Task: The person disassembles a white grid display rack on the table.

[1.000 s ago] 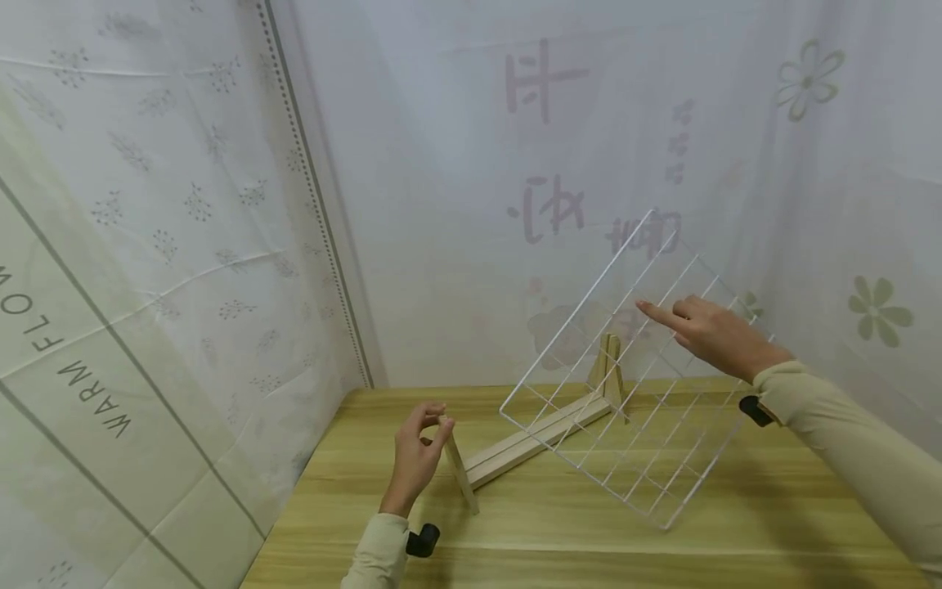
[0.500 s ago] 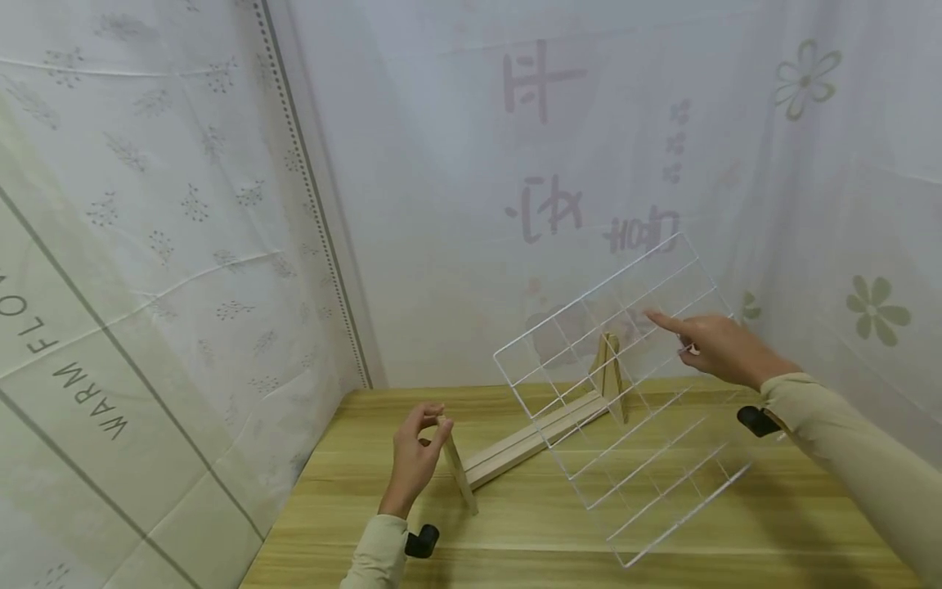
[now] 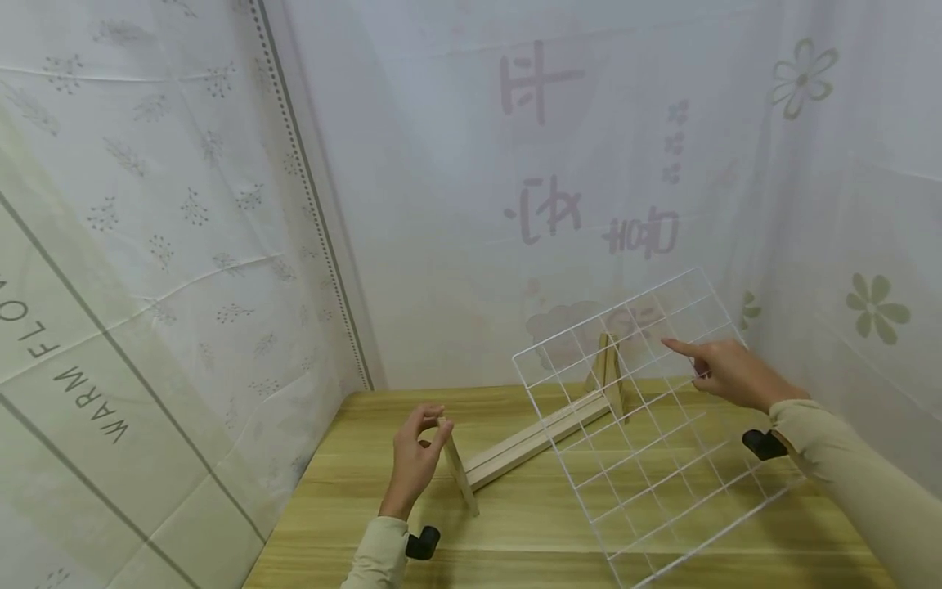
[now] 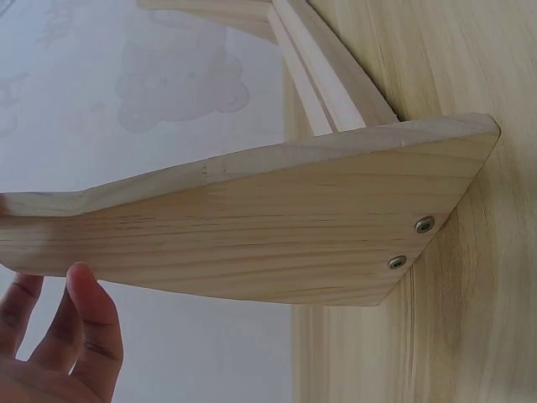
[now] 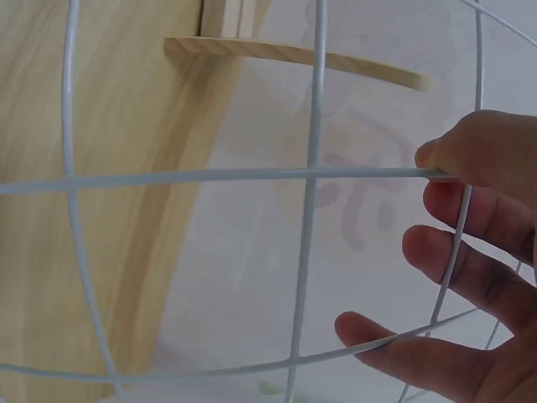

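Going by size: the table [image 3: 515, 556] sits below both sets of fingers. The white wire grid [image 5: 311, 172] is up in the air at the right hand [image 3: 728, 372], thumb and curled fingers gripping the wires, index poking out straight. The wooden stand [image 3: 508, 460] runs away from the left fingers toward the grid; the left hand [image 3: 416, 456] pinches the near end panel's top. Tiny metal fasteners [image 4: 424, 225] sit low on that panel, well below those fingers, so I'd call the stand assembled. Grid's not attached, imo; that part's left.

Smooth metal wire grid [image 5: 310, 173], matt wooden stand [image 4: 252, 231], shiny metal bolts [image 4: 424, 225], cloth curtain [image 3: 419, 204]
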`<state>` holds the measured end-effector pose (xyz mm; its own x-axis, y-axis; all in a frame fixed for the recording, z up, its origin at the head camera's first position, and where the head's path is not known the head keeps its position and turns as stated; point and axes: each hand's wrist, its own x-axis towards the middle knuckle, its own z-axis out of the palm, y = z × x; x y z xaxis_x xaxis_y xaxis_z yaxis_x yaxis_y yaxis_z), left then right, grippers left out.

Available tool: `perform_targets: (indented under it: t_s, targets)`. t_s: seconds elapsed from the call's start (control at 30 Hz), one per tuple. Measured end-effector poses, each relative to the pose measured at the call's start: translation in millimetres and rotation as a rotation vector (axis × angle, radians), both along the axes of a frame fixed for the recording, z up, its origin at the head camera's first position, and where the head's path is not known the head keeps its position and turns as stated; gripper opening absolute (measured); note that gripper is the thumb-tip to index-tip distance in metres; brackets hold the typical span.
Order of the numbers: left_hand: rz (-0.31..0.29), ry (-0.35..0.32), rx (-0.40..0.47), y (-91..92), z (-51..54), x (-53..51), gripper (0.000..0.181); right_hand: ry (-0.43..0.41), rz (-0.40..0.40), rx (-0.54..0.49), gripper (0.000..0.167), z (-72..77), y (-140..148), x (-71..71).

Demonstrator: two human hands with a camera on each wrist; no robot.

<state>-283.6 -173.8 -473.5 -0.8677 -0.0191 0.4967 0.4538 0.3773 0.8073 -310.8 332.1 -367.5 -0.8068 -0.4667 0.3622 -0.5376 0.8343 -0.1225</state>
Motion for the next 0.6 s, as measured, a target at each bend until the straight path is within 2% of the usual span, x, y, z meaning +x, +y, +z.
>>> perform_targets:
  t_s: [0.2, 0.6]
  targets:
    - [0.008, -0.004, -0.011, 0.1, 0.1, 0.7, 0.021, -0.013, -0.002, -0.030, 0.072, -15.7, 8.9, 4.4]
    - [0.013, -0.024, 0.000, 1.8, 1.1, -0.5, 0.020, -0.129, -0.063, -0.105, 0.073, -36.6, 25.2, 7.3]
